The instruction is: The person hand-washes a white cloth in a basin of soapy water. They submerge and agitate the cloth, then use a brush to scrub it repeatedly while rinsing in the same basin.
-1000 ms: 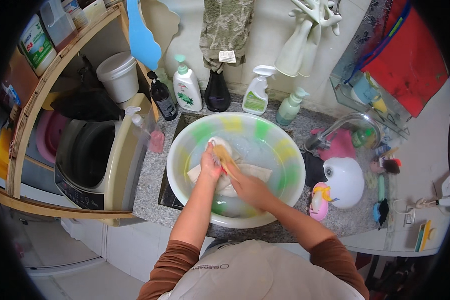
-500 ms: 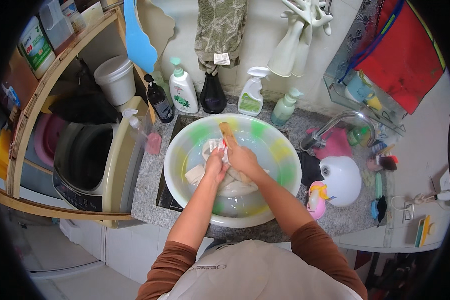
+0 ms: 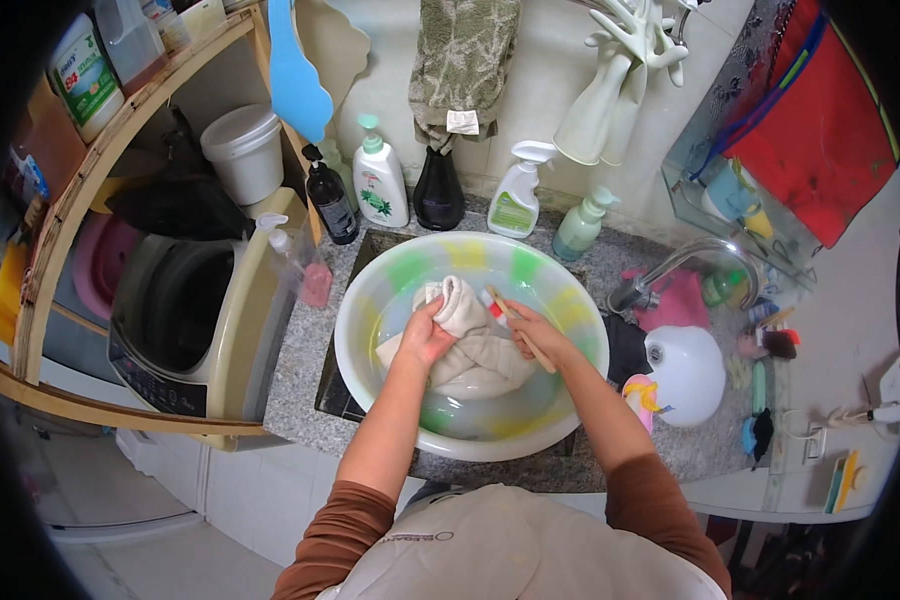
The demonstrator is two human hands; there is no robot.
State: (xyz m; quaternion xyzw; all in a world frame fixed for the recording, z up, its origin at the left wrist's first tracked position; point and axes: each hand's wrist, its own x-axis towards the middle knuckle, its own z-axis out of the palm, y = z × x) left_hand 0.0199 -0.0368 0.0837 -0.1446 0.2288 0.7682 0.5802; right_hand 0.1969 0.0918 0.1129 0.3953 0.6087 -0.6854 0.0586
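Left fingers [image 3: 427,328] clamp the pale cloth [image 3: 483,364] in the basin [image 3: 470,446] at frame centre; right fingers [image 3: 531,327] grip the wooden brush [image 3: 541,357] beside it. A taut, flat fold probably brushes best.

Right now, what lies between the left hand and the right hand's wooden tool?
In the head view, bunched cream cloth lies between the left hand and the wooden tool; beside the tool shows a small red patch, unclear what.
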